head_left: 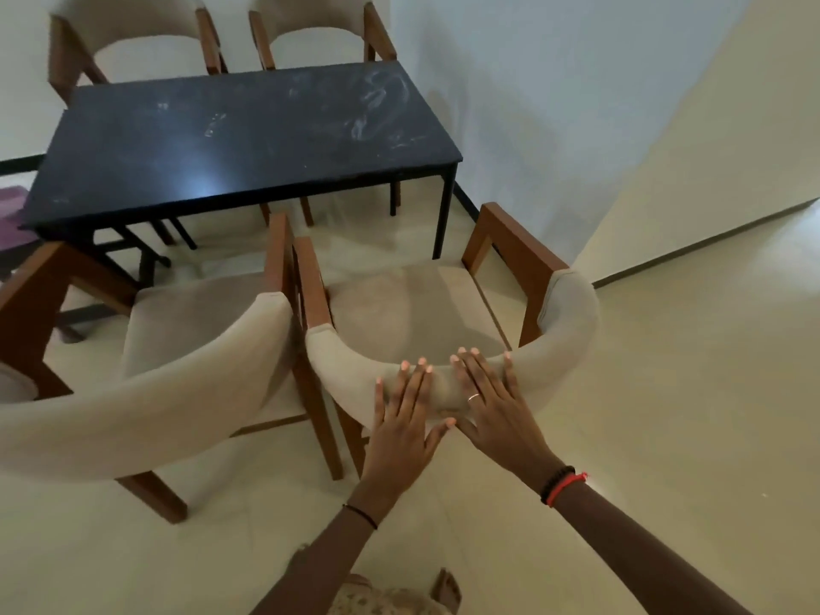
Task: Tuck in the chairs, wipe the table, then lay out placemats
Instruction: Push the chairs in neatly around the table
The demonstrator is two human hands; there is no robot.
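Presses left hand (401,412) and right hand (488,399) flat on the backrest of the near right chair (565,339), fingers (415,383) straight, gripping nothing. Stands pulled out, apart from the smudged black counter (222,139).

Left hand (401,419): pale pink nails; thin dark band (360,516) at the wrist.
Right hand (488,401): pale pink nails; slim metal ring (474,397) on one finger; black beaded bracelet (557,479) and red-orange cord bracelet (569,488) at the wrist.
Near edge: beige patterned garment (381,601).
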